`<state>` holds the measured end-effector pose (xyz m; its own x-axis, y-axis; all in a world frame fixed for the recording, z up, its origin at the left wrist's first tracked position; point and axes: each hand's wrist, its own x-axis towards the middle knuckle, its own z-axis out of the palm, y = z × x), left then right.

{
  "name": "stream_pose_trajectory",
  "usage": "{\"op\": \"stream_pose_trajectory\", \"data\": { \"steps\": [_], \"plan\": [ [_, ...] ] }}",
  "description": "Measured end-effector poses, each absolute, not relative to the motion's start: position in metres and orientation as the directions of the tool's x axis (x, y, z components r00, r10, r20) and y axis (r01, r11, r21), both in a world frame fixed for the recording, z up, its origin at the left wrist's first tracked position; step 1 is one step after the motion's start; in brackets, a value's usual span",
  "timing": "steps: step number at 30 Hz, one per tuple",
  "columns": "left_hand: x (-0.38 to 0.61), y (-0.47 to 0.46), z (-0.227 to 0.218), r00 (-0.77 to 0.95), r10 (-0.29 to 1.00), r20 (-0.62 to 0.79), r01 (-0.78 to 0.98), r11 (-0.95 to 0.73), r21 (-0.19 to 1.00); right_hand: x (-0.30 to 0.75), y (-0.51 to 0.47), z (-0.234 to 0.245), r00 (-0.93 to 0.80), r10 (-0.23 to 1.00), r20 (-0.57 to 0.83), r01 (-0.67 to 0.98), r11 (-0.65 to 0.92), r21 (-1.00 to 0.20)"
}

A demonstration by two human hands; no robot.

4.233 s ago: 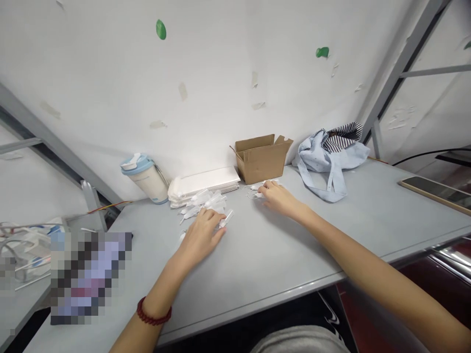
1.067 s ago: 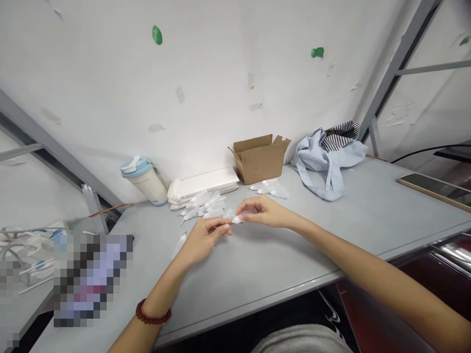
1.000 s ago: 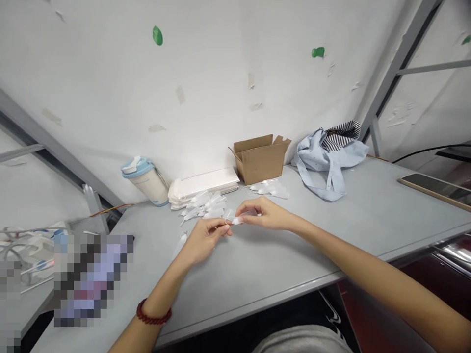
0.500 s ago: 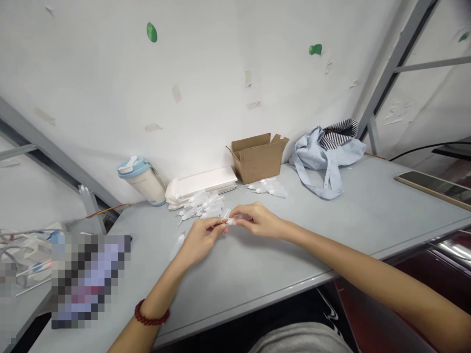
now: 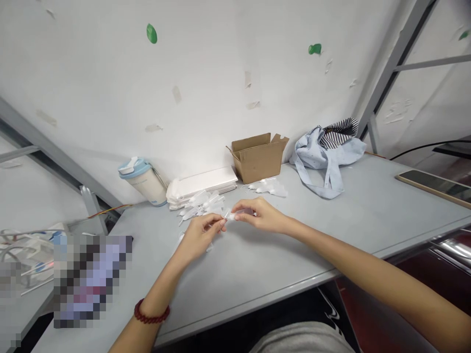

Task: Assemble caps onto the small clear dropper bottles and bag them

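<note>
My right hand (image 5: 263, 214) is closed around a small translucent plastic dropper bottle (image 5: 232, 215), its white neck pointing left. My left hand (image 5: 198, 235) pinches at the bottle's thin tip with thumb and forefinger; whether a separate small piece is between those fingers is too small to tell. Behind the hands lies a loose pile of similar translucent bottles (image 5: 206, 201) with narrow tips. Under and beside my left hand, bits of another translucent piece (image 5: 209, 247) show, mostly covered by the hand.
A second group of small bottles (image 5: 268, 186) lies before an open cardboard box (image 5: 259, 159). Stacked white paper-like sheets (image 5: 206, 181), a tilted cup (image 5: 145, 181) and a blue cloth bag (image 5: 324, 157) stand along the wall. A phone (image 5: 437, 184) lies right on the grey table (image 5: 294, 260).
My left hand has shifted slightly left, its fingertips drawing away from the bottle's white neck. The thin tip between the hands shows more. My right hand stays nearly still.
</note>
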<state>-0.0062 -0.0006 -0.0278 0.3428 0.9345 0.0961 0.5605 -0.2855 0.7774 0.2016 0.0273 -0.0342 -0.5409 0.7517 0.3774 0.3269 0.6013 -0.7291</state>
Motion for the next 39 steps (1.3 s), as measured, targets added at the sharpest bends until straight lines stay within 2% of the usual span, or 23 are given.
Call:
{"op": "stream_pose_trajectory", "data": {
  "steps": [8,17,39],
  "plan": [
    [-0.001,-0.004,-0.032,0.35,0.928,0.13,0.638,-0.338,0.692,0.201,0.03,-0.045,-0.59,0.729,0.348,0.307,0.6,-0.738],
    [0.001,-0.01,-0.032,0.348,0.93,0.118,0.633,-0.326,0.702,0.199,0.029,-0.048,-0.576,0.759,0.305,0.293,0.54,-0.789],
    [0.003,-0.01,-0.034,0.333,0.932,0.145,0.617,-0.332,0.714,0.197,0.026,-0.049,-0.575,0.741,0.347,0.307,0.588,-0.748]
  ]
}}
